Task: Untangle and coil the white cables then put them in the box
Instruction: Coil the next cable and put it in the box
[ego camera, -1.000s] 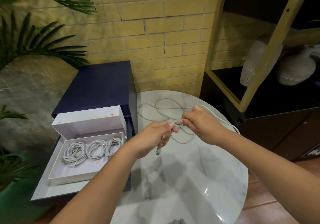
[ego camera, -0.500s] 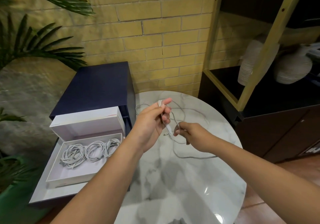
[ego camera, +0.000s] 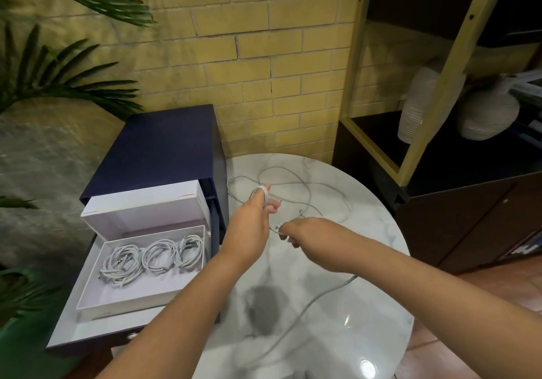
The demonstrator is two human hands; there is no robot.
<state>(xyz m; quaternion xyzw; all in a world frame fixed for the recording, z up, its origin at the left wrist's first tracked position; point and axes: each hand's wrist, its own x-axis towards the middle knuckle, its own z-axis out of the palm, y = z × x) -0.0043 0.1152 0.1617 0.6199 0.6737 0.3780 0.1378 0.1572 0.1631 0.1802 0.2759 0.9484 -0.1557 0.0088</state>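
Marble-topped round counter point(ego camera: 337, 334) carries a thin white cable point(ego camera: 306, 191), loose loops sprawled across it. Left hand point(ego camera: 252, 223) holds turns wound over its fingers point(ego camera: 263, 192); right hand point(ego camera: 299, 230) pinches the strand nearby. Feeding slack evenly should keep the coil tidy for the white cardboard box point(ego camera: 126, 308) alongside.

Yellow brick wall point(ego camera: 264, 41), round marble table point(ego camera: 366, 305), black shelving point(ego camera: 469, 217), palm fronds point(ego camera: 58, 79).

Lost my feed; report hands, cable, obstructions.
Left hand holds cable looped over fingers; right hand pinches it. Three coils in box. No obstruction seen.
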